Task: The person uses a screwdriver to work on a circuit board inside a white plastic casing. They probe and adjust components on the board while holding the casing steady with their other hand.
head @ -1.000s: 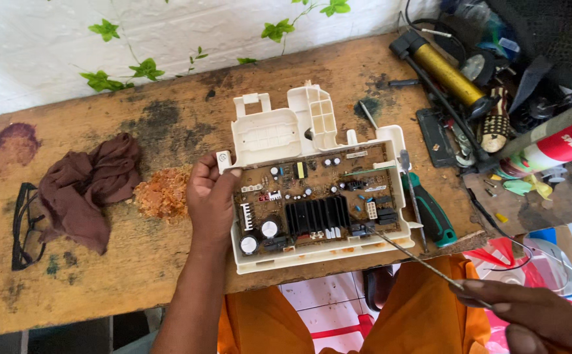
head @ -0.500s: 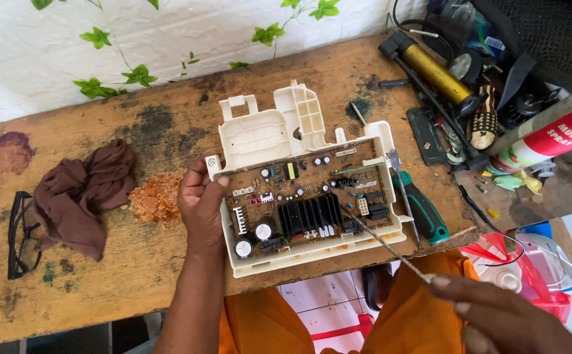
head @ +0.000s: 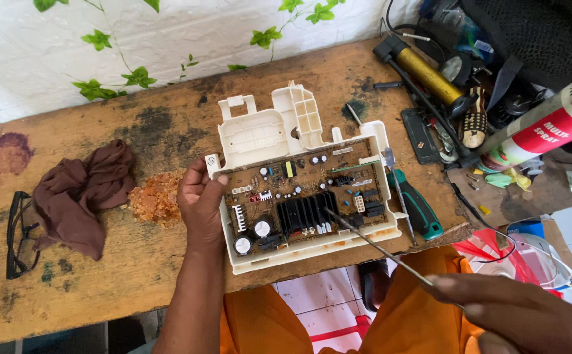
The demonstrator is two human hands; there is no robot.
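While the left hand (head: 200, 203) grips the left rim of the cream plastic housing (head: 259, 134), the brown circuit board (head: 302, 200) sits inside it on the wooden table (head: 89, 298). Right hand (head: 518, 314) closed on a thin metal probe (head: 377, 248), tip touching the black heatsink (head: 309, 213). Green-handled screwdriver (head: 417, 210) just right of the housing.

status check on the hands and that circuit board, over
Left hand grips left edge of circuit board in its cream housing. Right hand holds thin metal probe, tip at black heat sink. Green-handled screwdriver lies beside the housing.
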